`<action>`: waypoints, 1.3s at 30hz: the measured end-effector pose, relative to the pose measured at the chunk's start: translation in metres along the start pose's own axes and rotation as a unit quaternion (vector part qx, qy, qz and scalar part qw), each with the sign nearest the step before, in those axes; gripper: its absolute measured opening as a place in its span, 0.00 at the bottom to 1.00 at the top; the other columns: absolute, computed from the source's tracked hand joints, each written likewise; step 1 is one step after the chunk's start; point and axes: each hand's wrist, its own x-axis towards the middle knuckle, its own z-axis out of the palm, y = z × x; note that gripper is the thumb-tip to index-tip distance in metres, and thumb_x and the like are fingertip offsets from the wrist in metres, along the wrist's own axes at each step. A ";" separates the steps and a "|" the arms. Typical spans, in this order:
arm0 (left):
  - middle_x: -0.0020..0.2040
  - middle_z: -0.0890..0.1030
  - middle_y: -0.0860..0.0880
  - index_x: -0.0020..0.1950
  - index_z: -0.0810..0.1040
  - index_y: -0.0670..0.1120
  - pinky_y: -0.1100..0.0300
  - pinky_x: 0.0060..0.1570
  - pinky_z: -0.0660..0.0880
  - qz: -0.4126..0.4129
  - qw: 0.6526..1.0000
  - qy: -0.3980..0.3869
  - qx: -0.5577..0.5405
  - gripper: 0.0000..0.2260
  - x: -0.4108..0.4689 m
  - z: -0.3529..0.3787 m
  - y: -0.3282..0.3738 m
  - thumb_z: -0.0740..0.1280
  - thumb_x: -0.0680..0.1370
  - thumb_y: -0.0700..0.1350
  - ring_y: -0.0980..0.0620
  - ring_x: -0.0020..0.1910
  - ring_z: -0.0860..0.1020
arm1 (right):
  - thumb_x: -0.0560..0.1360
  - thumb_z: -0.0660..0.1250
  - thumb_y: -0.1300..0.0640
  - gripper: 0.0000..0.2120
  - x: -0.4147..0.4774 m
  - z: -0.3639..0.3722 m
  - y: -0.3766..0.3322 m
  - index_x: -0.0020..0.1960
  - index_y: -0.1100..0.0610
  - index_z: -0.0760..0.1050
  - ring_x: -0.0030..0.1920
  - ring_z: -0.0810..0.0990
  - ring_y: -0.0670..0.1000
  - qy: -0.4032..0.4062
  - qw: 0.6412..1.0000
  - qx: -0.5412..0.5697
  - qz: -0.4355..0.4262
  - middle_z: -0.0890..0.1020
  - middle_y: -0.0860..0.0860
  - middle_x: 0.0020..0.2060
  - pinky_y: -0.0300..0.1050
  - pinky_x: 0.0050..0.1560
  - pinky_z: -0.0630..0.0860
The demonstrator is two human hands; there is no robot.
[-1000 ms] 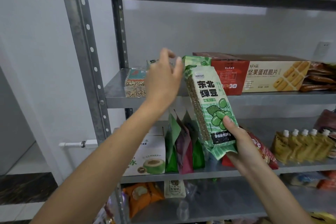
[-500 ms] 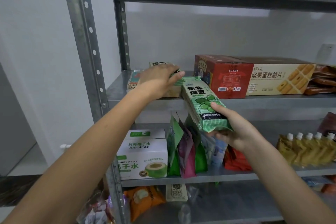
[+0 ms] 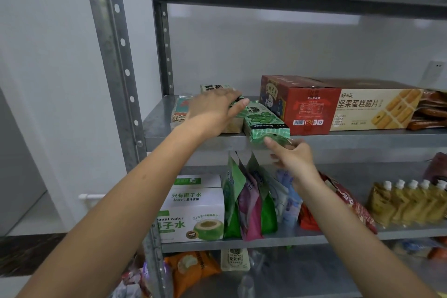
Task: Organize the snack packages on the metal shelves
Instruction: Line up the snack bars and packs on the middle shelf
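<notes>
A green mung-bean package lies flat on the upper metal shelf, its sealed end hanging slightly over the front edge. My right hand is just below that edge, one fingertip touching the sealed end, the other fingers relaxed. My left hand rests flat on a similar package lying immediately left of it, with straight fingers reaching across to the green package's top end. A mixed-grain pack lies further left.
A red box and a beige biscuit box stand right of the green package. The shelf below holds a coconut-water carton, upright pouches, a red bag and spouted pouches. The steel upright is at left.
My right hand has laid the green package down flat on the upper shelf and loosened its grip, dropping below the edge. My left hand moved slightly right over the neighbouring package.
</notes>
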 end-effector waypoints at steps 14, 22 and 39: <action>0.76 0.66 0.50 0.76 0.64 0.52 0.51 0.66 0.67 0.008 1.000 0.003 0.006 0.27 -0.002 0.000 0.000 0.46 0.82 0.62 0.48 0.75 0.64 | 0.66 0.78 0.50 0.29 0.043 0.025 0.006 0.53 0.57 0.61 0.61 0.66 0.57 0.201 0.947 -0.193 -0.161 0.65 0.56 0.60 0.48 0.59 0.66; 0.76 0.66 0.50 0.76 0.64 0.52 0.51 0.66 0.66 0.017 1.000 0.003 0.011 0.26 -0.004 -0.002 0.000 0.46 0.82 0.61 0.47 0.74 0.64 | 0.64 0.71 0.32 0.46 0.070 -0.017 -0.052 0.74 0.43 0.54 0.76 0.40 0.62 0.221 0.883 -0.311 -0.272 0.43 0.56 0.77 0.75 0.68 0.47; 0.76 0.65 0.49 0.77 0.63 0.51 0.48 0.68 0.67 0.017 1.000 -0.012 0.007 0.28 -0.005 -0.002 -0.001 0.47 0.81 0.63 0.47 0.75 0.64 | 0.66 0.72 0.36 0.35 0.064 -0.025 -0.052 0.68 0.46 0.66 0.73 0.52 0.62 0.222 0.882 -0.335 -0.245 0.59 0.53 0.72 0.65 0.64 0.67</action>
